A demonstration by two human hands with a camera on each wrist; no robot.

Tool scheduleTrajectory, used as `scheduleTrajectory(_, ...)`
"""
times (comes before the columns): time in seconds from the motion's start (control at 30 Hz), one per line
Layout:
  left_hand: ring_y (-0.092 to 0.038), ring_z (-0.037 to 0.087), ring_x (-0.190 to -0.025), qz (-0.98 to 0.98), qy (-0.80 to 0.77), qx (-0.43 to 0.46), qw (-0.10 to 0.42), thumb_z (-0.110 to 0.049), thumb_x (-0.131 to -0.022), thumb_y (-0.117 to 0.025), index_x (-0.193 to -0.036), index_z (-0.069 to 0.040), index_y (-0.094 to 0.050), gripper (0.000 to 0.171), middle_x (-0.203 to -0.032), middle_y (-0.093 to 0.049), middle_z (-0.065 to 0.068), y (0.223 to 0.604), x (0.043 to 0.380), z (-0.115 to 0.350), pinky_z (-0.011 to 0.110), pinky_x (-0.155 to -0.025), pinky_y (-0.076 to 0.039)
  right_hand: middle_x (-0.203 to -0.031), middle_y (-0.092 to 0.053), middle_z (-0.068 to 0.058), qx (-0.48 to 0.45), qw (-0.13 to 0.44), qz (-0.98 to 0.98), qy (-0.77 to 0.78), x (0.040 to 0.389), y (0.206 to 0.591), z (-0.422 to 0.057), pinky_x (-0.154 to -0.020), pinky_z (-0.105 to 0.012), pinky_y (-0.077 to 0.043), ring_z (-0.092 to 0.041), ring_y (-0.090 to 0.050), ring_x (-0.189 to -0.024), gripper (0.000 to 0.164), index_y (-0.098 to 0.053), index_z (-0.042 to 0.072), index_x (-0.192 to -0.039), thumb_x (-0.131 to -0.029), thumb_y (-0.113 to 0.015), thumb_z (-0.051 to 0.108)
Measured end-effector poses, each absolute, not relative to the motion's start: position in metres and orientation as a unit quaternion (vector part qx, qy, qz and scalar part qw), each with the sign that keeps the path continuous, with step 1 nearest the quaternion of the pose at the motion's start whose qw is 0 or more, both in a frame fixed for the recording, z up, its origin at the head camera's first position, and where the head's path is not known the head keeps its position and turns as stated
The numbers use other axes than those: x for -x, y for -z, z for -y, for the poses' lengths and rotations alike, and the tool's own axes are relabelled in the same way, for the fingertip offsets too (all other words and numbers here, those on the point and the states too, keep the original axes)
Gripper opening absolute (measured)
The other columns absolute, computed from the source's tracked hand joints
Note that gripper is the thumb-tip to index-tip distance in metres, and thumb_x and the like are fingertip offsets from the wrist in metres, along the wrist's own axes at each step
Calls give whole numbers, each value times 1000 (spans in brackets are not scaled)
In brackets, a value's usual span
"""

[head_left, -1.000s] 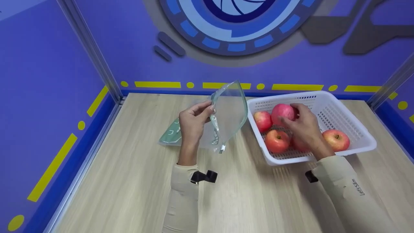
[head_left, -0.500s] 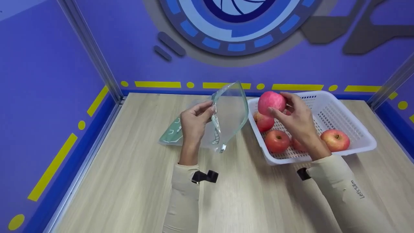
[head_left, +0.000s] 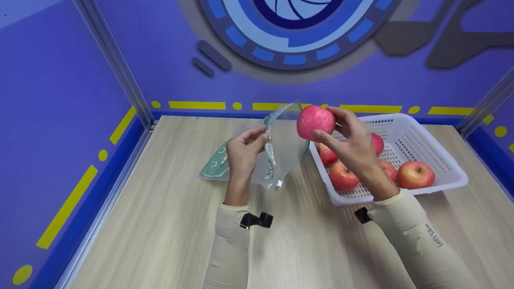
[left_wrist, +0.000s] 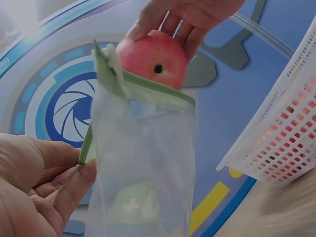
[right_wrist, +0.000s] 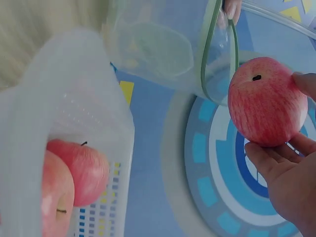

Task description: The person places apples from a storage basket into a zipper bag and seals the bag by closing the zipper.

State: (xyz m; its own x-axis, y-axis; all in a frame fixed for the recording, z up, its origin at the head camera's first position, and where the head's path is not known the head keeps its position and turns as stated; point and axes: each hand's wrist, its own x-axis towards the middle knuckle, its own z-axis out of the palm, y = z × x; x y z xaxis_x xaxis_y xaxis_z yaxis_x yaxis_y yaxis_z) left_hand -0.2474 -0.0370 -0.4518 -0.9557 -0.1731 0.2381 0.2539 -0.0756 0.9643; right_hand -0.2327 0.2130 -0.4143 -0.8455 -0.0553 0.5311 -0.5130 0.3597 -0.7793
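Observation:
My left hand [head_left: 243, 154] pinches the rim of a clear zip bag [head_left: 287, 140] between thumb and fingers. The bag has green edging, a white slider and a green printed panel; its mouth gapes toward the right. In my right hand [head_left: 353, 146] is a pink-red apple [head_left: 315, 122], gripped by thumb and fingers right at the bag's mouth. The left wrist view has this apple [left_wrist: 158, 61] just above the green-edged rim of the bag [left_wrist: 143, 148]. In the right wrist view the apple [right_wrist: 266, 101] is beside the bag opening; whether they touch, I cannot tell.
To the right stands a white perforated basket [head_left: 437, 160] holding several apples, among them a yellow-red apple [head_left: 415, 175] and a red apple [head_left: 343, 176]. It rests on a wood-grain table [head_left: 297, 241]. A blue printed panel [head_left: 160, 48] rises behind.
My right hand has lifted the pink-red apple out of the basket and carried it left to the bag's mouth. The left hand and the bag have stayed nearly still.

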Motion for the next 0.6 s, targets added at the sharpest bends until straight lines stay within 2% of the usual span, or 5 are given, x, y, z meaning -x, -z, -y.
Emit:
scheduleTrajectory(0.13,-77,22,-93,663,736,27,139,-9,-98,-79,-118,-8,-81,21,-102,-79,4,450,246,35,33,-85,-64,-144,-60,-11,-187,206,803,-528,233,419,-206,-107,-30,-53,-25,-61,-130,66,-54,-3,-147,-92,-86,13)
scheduleTrajectory(0.37,-76,24,-93,647,751,28,128,-9,-97,-79,-118,-9,-82,20,-103,-78,5,449,246,33,34,-85,-64,-143,-60,-16,-217,231,845,-430,239,431,-195,-106,-47,-56,-26,-62,-128,71,-52,-2,-150,-91,-88,17)
scheduleTrajectory(0.6,-77,26,-92,619,776,25,118,-8,-97,-80,-117,-6,-81,21,-102,-79,9,446,246,35,36,-85,-65,-146,-58,-22,-260,262,858,-358,244,440,-186,-109,-50,-53,-33,-60,-130,75,-51,-6,-149,-89,-89,15)
